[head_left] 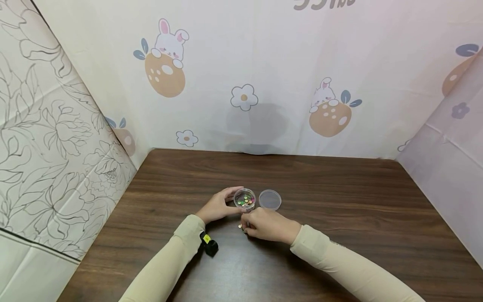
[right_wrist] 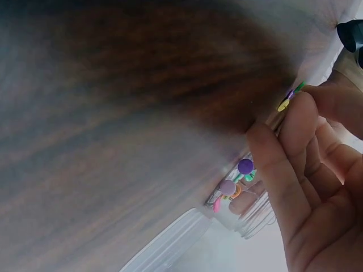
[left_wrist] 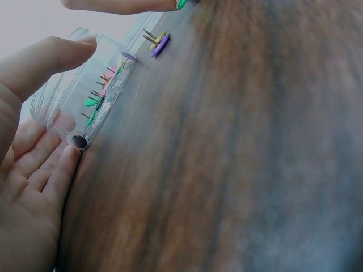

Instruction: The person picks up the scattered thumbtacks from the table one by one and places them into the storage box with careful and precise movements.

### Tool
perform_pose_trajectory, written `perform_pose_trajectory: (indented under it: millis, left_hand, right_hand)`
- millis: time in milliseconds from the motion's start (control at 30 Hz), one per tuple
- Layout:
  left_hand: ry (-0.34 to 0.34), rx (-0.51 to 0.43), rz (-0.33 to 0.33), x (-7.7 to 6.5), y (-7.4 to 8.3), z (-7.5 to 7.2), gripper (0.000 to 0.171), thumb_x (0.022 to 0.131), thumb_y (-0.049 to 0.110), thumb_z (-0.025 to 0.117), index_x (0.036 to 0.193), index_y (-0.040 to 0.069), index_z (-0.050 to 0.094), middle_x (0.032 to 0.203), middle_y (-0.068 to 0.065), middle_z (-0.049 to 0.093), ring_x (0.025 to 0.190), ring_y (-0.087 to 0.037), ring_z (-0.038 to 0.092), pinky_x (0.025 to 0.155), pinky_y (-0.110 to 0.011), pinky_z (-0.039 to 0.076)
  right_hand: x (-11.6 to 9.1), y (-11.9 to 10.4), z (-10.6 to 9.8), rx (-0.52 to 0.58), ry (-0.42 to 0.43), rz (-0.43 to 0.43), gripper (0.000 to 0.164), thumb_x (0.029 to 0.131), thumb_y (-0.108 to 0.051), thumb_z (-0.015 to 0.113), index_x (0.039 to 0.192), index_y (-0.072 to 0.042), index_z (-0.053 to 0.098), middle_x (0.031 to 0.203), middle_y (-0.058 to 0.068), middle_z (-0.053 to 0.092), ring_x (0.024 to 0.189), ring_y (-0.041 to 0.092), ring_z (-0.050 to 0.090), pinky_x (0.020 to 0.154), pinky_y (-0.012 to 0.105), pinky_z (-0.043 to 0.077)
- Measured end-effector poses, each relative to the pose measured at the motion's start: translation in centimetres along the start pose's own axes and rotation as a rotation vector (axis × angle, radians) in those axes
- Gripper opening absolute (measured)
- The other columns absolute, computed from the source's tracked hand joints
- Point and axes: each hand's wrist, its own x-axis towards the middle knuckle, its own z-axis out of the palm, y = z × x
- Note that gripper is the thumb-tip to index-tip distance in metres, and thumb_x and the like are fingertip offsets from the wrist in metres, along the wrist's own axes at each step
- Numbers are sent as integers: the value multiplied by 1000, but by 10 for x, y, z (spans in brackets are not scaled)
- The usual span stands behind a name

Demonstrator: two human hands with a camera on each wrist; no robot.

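My left hand [head_left: 219, 206] holds a round clear plastic container [head_left: 244, 199] on the table, thumb on one side and fingers on the other. Colourful flat-headed thumbtacks [left_wrist: 101, 96], green, pink, orange and purple among them, lie inside it with their pins showing. Just in front of the container, my right hand [head_left: 266, 225] is low at the tabletop and pinches a green thumbtack [right_wrist: 300, 86] between thumb and finger. A yellow thumbtack [right_wrist: 283, 105] and a purple thumbtack [left_wrist: 161, 46] lie close together on the table beside those fingertips.
A round clear lid [head_left: 270, 200] lies flat right of the container. The dark wood table [head_left: 339, 188] meets a printed cloth wall [head_left: 211, 109] at the back. A black strap device with a yellow label [head_left: 208, 242] is on the left wrist.
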Motion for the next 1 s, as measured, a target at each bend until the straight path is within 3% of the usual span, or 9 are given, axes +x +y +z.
perform_pose_trajectory:
  millis: [100,200,700,867,1000]
  left_hand:
    - [8,14,-13,4,-13,2,72,78,28,76,140,19,42,135,-5,49,118,-17,48,101,-46,42]
    - [14,15,-13,6,-17,2,71,78,30,76,140,22,42,134,1,49,116,-13,48,100,-43,43]
    - [17,21,-3,5,-15,2,75,76,36,77,140,17,42,132,1,51,115,-11,50,99,-41,44]
    - [21,21,-10,7,-17,2,77,74,39,78,139,18,44,130,3,52,113,-9,51,99,-40,44]
    - [7,9,-31,4,-10,1,76,76,35,77,140,15,42,132,-2,50,116,-14,49,100,-43,43]
  right_hand:
    - [-1,1,-1,17,5,-2,11,84,-13,65,76,-20,62,66,-16,54,54,-6,44,47,12,39]
    - [-1,2,-1,24,9,-3,12,85,-15,65,76,-20,61,64,-15,51,53,-6,43,47,12,38]
    - [0,13,-21,18,116,18,5,85,-13,64,82,-18,63,65,-13,56,52,-5,44,47,15,42]
    - [2,19,-25,-39,176,46,6,86,-13,61,82,-17,63,60,-14,55,49,-5,42,46,16,42]
    - [3,21,-28,-15,177,96,9,85,-9,58,83,-17,62,61,-12,58,49,-4,44,46,18,44]
